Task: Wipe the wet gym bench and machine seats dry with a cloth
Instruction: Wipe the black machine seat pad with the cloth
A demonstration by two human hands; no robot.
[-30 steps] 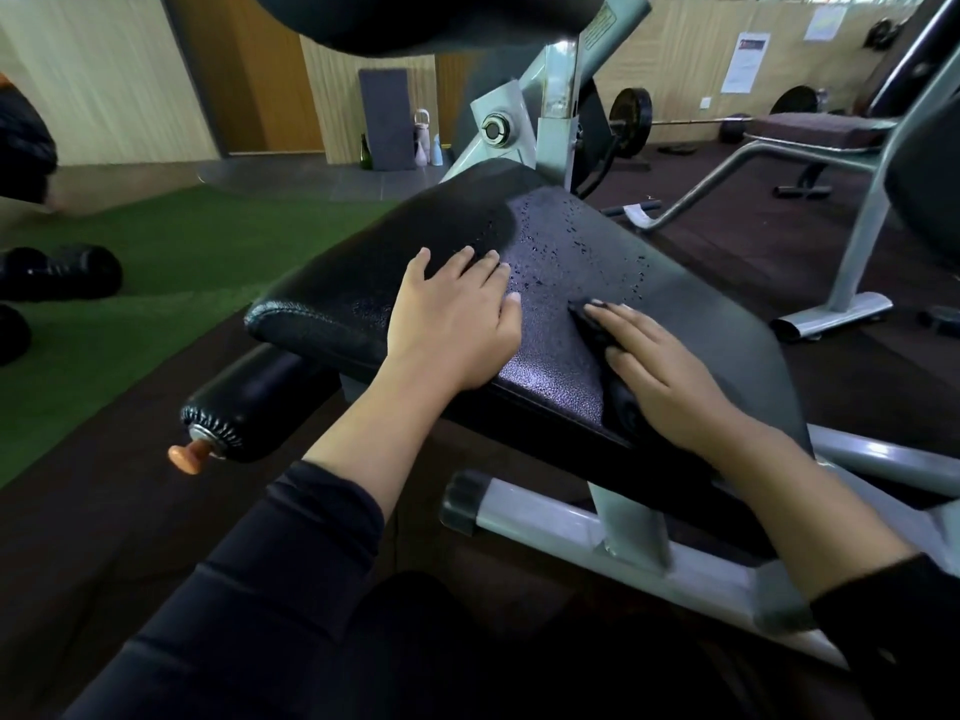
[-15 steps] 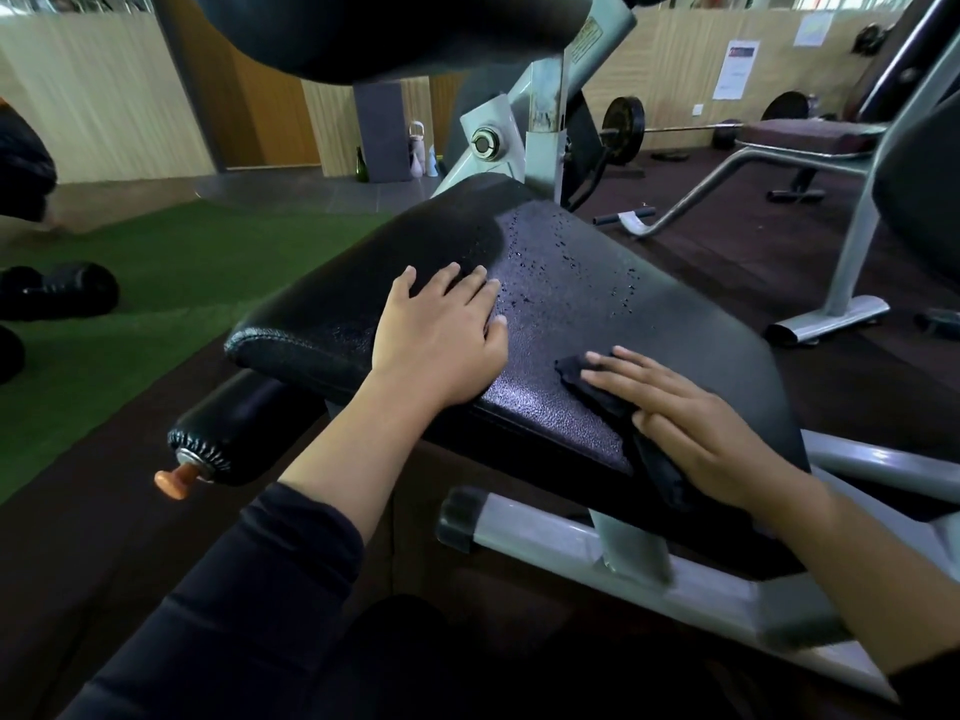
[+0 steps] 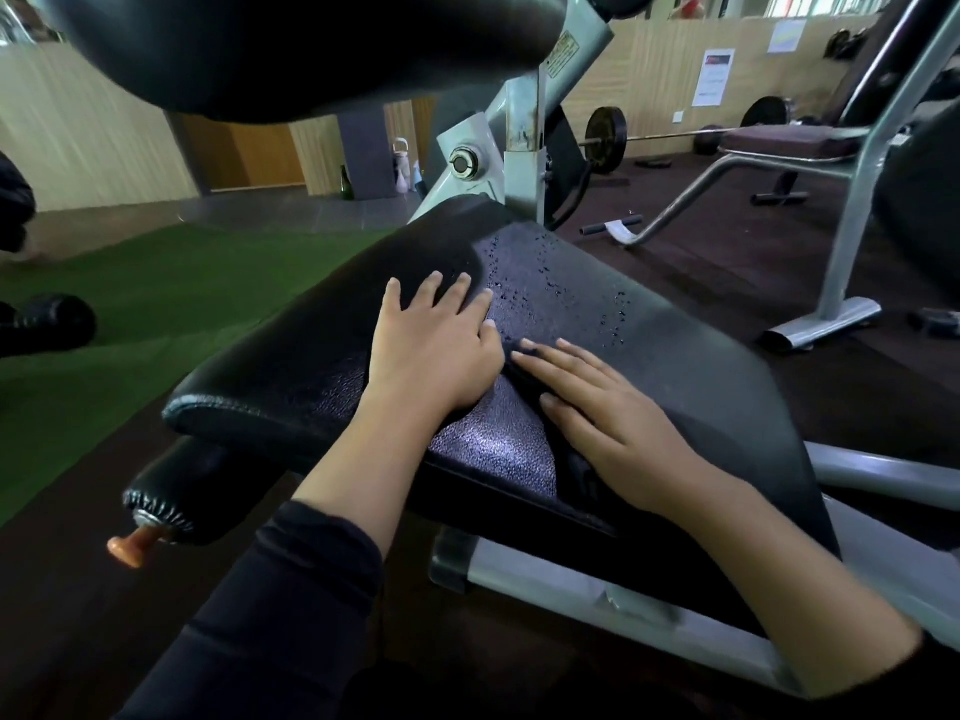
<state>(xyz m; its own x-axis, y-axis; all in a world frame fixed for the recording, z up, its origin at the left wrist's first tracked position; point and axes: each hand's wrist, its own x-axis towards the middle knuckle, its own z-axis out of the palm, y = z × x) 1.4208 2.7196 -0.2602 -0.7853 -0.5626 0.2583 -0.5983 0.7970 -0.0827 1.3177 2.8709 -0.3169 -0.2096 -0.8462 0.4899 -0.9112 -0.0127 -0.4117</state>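
Here we see a black padded machine seat (image 3: pixel 649 387) filling the middle of the view, tilted up toward the grey metal frame (image 3: pixel 522 148) behind it, with a large dark pad (image 3: pixel 291 49) hanging overhead. To the left lies green turf (image 3: pixel 171 304); to the right, on dark flooring, stands another bench (image 3: pixel 789 142) with a loaded barbell (image 3: pixel 605 140) just behind it. Below the seat's left edge a black roller pad (image 3: pixel 192 496) sticks out, capped by an orange knob (image 3: pixel 130 549).

On the seat we find both hands lying close together, nearly touching at the fingers. The left hand (image 3: pixel 434 350) lies flat on the vinyl, fingers straight and spread, holding nothing. The right hand (image 3: pixel 608 423) also lies with fingers extended, pressing a dark cloth (image 3: pixel 566 454) down onto the seat's near half; the cloth is almost the same colour as the vinyl, so we can only partly make out its edges, which seem to run from under the fingertips back toward the seat's front edge.

Smallest of all, water droplets (image 3: pixel 550 288) bead on the upper part of the seat, just beyond both sets of fingertips.
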